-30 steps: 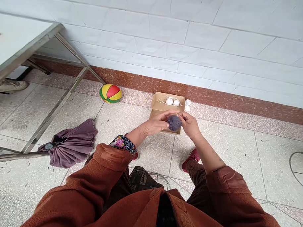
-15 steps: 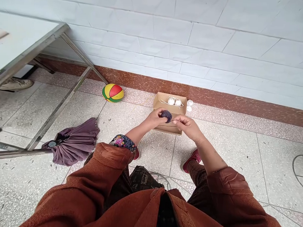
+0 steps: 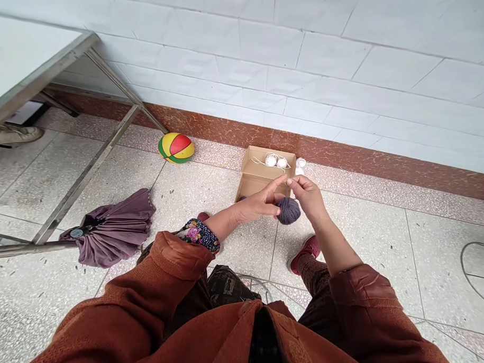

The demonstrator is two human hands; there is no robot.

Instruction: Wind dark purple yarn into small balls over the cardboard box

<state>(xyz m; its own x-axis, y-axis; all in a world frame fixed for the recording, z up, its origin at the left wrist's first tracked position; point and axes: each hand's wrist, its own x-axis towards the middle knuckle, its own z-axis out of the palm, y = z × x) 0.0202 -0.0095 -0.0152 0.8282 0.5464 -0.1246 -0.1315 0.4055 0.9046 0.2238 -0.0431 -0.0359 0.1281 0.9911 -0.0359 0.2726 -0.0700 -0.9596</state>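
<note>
A dark purple ball of yarn (image 3: 289, 211) is held at the fingertips of my left hand (image 3: 259, 204), the thumb against its near side and the index finger stretched upward. Above the ball, my right hand (image 3: 306, 193) pinches a strand of the same yarn between thumb and fingers. Both hands are over the near part of an open cardboard box (image 3: 250, 183) on the floor. Two white yarn balls (image 3: 276, 161) with loose strands lie in its far part. A dark rounded thing shows at the box's left edge, mostly hidden by my left hand.
More white balls (image 3: 301, 165) sit right of the box by the wall. Leftward are a coloured ball (image 3: 176, 148), a folded purple umbrella (image 3: 113, 227) and a metal-framed table (image 3: 88, 44). Another person's shoe (image 3: 15, 135) shows under it. A cable (image 3: 466, 269) lies at right.
The yarn ball has moved right and toward me, from over the box to beside its near right corner. My right hand has risen slightly, and my left index finger has stretched out.
</note>
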